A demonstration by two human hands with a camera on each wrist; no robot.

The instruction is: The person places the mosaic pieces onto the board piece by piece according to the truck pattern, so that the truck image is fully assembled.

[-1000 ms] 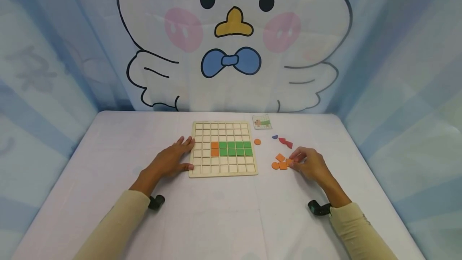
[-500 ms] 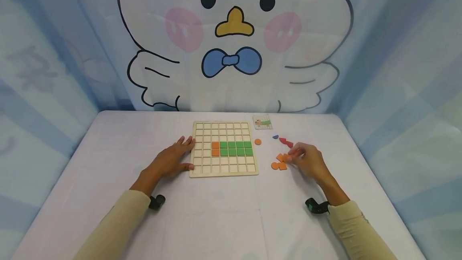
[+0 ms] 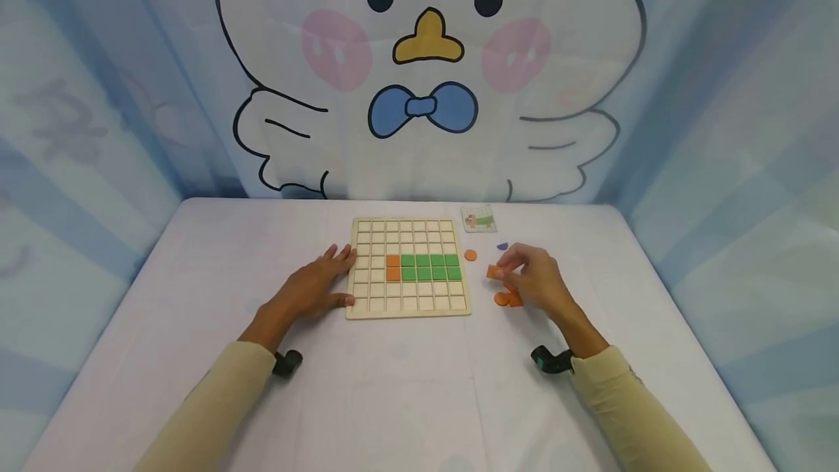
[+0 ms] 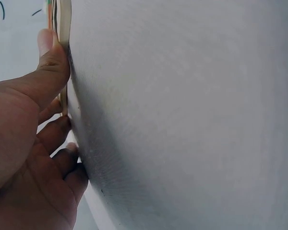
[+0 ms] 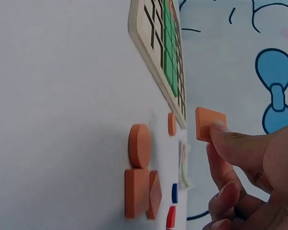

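In the head view a wooden grid board (image 3: 367, 307) lies on the table, with green square tiles (image 3: 430, 268) and two orange square tiles (image 3: 392, 268) in its cells. My left hand (image 3: 311, 288) rests at the board's left edge, fingers spread and thumb tip on the rim. To the right of the board, my right hand (image 3: 539, 279) pinches an orange square tile (image 5: 209, 123) between thumb and fingers, raised above the table. Under that hand lie more orange pieces: a round one (image 5: 140, 146), a square (image 5: 138, 192) and another (image 5: 155, 194) partly behind it.
A picture card (image 3: 479, 219) lies behind the board's far right corner. Near it are a lone orange disc (image 3: 470, 256) and a small blue piece (image 3: 502, 246). A red piece (image 5: 171, 217) shows in the right wrist view. A curtain (image 3: 419, 166) with a printed cartoon hangs behind the table.
My right hand has picked up an orange square tile from the loose pieces and moved left toward the board with it. My left hand stays at the board's edge.
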